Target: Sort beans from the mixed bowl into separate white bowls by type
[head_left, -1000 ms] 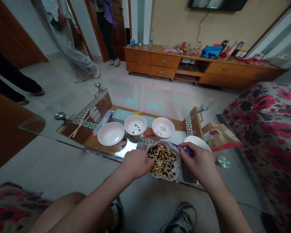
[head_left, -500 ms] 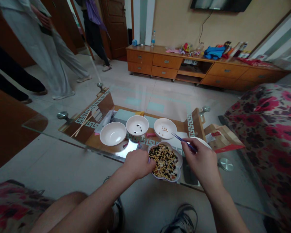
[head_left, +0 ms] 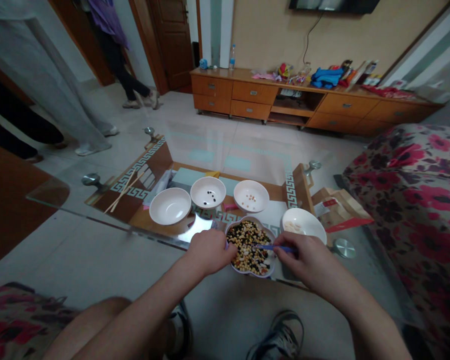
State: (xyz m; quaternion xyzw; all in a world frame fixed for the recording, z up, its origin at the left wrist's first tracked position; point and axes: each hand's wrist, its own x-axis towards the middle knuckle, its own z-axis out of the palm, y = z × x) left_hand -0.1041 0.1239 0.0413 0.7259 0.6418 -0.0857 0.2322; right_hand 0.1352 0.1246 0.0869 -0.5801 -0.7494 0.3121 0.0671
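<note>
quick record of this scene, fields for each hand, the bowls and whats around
left hand: at the left rim of flower-shaped bowl, grip unclear
right hand: holds blue chopsticks, tips in mixed beans
things: on glass table, white bowl with black beans, white bowl with pale beans, white bowl with pale pieces, plain white bowl
rest: wooden cabinet, water bottle, person in dark trousers
</note>
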